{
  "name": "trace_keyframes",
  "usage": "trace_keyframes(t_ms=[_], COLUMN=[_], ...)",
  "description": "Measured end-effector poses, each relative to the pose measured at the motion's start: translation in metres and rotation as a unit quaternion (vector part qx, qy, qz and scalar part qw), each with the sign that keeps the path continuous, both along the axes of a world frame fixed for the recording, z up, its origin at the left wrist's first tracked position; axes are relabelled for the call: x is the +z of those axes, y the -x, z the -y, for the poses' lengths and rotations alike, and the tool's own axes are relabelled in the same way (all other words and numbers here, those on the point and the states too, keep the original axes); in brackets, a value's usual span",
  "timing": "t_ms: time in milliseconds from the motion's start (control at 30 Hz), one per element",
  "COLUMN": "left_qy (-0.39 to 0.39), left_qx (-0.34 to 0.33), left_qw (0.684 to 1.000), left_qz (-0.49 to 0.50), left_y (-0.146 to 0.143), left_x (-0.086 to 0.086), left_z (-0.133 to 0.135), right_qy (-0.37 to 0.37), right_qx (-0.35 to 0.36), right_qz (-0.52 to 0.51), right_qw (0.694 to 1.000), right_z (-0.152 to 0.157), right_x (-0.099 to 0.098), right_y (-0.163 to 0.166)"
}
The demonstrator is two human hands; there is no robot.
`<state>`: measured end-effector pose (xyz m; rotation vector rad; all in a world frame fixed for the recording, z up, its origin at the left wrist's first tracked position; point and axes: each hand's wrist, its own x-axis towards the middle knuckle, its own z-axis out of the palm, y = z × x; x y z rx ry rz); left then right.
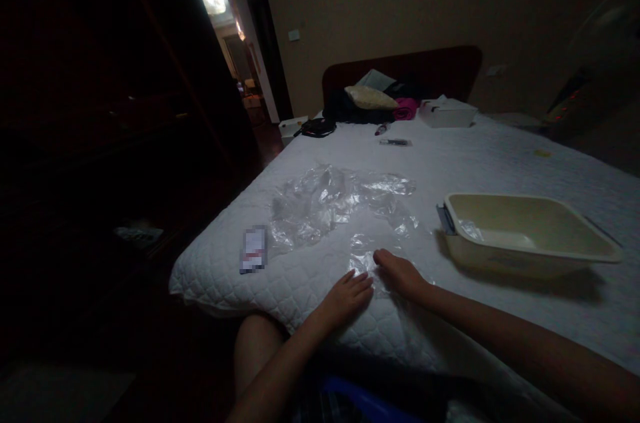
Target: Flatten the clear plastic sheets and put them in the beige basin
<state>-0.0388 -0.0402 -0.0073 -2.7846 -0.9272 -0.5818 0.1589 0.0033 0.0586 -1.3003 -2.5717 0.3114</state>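
Right hand, apparently resting on plastic film

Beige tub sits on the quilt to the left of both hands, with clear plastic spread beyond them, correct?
No. In the head view the beige tub sits to the right of the left hand and right hand. The rest holds: it is on the quilt, with clear plastic spread beyond them.

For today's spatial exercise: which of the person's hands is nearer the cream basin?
Right. The right hand lies just left of the basin; the left hand rests beyond the right hand, farther left.
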Motion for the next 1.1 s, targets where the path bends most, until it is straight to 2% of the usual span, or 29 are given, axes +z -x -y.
trace_keyframes(t_ms=[233, 500, 633, 767, 1000, 1100], left_qy=[0.014, -0.003, -0.017, -0.021, -0.075, -0.077], left_qx=[0.003, 0.0, -0.002, -0.005, -0.015, -0.025], left_qw=[1.0, 1.0, 1.0, 1.0, 0.997, 0.997], left_qz=[-0.006, -0.009, -0.009, -0.001, 0.003, -0.015], left_y=[-0.001, -0.001, -0.002, -0.001, 0.001, 0.001], left_x=[0.006, 0.006, 0.001, 0.004, 0.006, 0.003], left_z=[0.001, 0.0, -0.002, -0.001, 0.002, 0.002], right_qy=[0.028, 0.033, 0.042, 0.062, 0.041, 0.045], right_qx=[-0.001, 0.047, 0.064, 0.06, 0.071, 0.058], right_qz=[0.052, 0.063, 0.053, 0.044, 0.054, 0.016], right_qw=[0.998, 0.996, 0.996, 0.995, 0.995, 0.997], right_z=[-0.005, -0.004, -0.005, -0.007, -0.01, -0.011], right_x=[0.002, 0.002, 0.0, -0.004, -0.009, -0.009], right_y=[0.004, 0.003, 0.002, 0.003, 0.004, 0.002])
